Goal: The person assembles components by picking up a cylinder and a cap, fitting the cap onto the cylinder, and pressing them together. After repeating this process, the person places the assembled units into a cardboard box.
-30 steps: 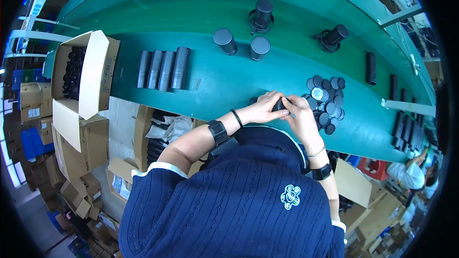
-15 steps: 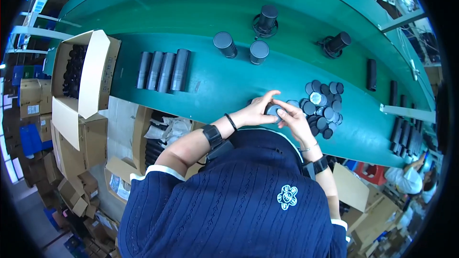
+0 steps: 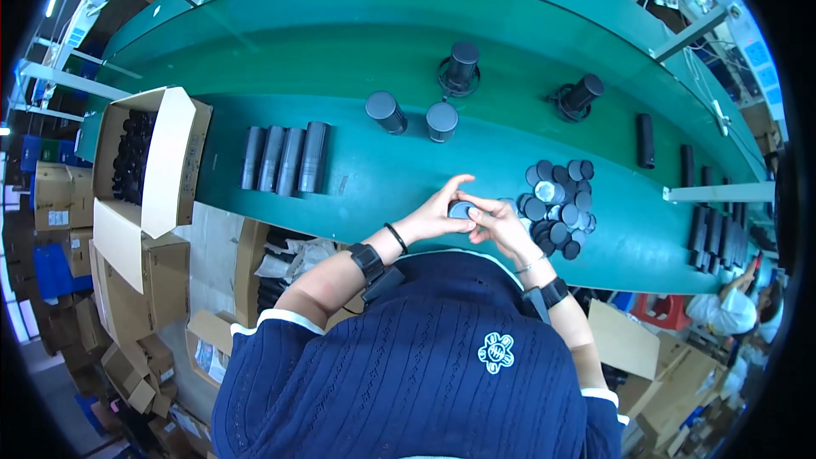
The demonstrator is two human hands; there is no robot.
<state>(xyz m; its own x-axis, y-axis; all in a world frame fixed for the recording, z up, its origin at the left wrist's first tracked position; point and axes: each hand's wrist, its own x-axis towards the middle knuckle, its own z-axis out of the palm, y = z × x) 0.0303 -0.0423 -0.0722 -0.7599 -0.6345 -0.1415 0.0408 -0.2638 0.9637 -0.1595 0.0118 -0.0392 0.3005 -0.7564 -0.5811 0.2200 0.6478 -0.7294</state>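
Note:
My left hand (image 3: 435, 219) is closed around a dark round piece with a grey-blue flat face (image 3: 461, 210), low over the green bench. My right hand (image 3: 503, 226) pinches the same piece from the right, thumb and fingers at its rim. How far the piece extends below the fingers is hidden. Just right of my right hand lies a loose pile of black round caps (image 3: 557, 212), one with a pale shiny face (image 3: 544, 192). Two dark cylinders stand upright beyond my hands: one at the left (image 3: 386, 111), one at the right (image 3: 442, 121).
Several dark tubes (image 3: 289, 158) lie side by side at left, beside an open carton (image 3: 170, 161) of black parts. Microphones in ring mounts stand farther back, one central (image 3: 461, 68), one right (image 3: 581, 97). More black tubes (image 3: 719, 238) lie beyond a metal post (image 3: 710, 194).
The whole view has shifted, so the bench things sit lower in the picture. Both hands keep hold of the round piece, with the right fingers now further over its face.

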